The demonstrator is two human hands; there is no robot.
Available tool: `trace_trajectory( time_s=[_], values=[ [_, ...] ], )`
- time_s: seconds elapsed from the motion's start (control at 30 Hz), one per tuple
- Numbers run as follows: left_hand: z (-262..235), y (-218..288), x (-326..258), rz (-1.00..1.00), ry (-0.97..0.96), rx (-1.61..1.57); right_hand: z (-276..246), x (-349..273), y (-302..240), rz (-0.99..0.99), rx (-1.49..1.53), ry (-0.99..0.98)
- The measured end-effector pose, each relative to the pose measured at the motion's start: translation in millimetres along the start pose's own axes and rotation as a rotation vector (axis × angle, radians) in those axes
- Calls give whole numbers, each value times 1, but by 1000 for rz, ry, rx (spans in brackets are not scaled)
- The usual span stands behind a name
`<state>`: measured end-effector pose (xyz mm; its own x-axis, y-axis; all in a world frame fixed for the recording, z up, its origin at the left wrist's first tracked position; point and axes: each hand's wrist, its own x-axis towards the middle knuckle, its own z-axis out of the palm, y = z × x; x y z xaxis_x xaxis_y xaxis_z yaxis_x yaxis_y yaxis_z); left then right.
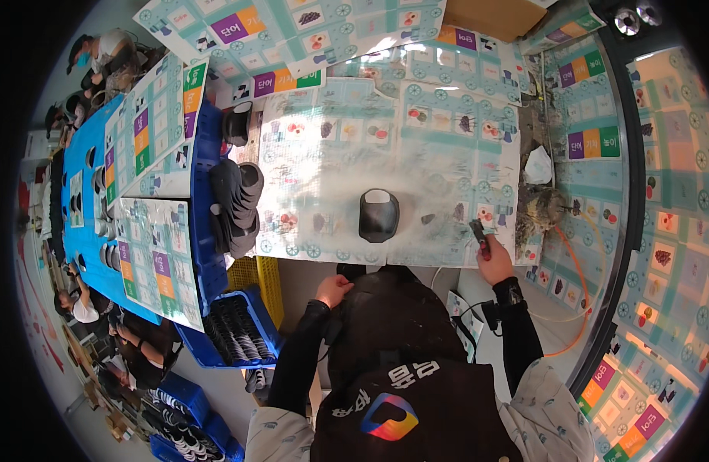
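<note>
On the sheet-covered table lies a black rounded piece like a shoe part, with a pale flat patch at its far end. My right hand is closed around a small dark tool with a red part, held over the table's near right edge; its exact kind is unclear. Close to my lap, at the near edge, my left hand has its fingers curled. A dark shape sits beside those fingers, and I cannot make out what they hold.
Stacked dark shoe-like pieces stand along the table's left side, beside a blue crate wall. Below is a blue crate of black pieces. An orange hose hangs at right. Other people work at a blue table far left.
</note>
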<state>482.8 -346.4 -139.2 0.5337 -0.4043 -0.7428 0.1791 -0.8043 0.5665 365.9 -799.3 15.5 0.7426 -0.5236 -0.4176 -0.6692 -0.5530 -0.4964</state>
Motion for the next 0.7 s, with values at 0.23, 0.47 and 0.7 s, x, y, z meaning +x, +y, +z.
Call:
trace_trajectory(
  time_s=[0.23,0.47,0.7],
  values=[
    [17,-53,66,-218,421,7,-5,-7,40,-20,-169,85],
    [-3,-72,7,-160,-463,-1224,0,7,103,31,-520,61],
    [36,-122,-71,-611,-429,-784,12,6,118,-181,-613,315]
  ],
)
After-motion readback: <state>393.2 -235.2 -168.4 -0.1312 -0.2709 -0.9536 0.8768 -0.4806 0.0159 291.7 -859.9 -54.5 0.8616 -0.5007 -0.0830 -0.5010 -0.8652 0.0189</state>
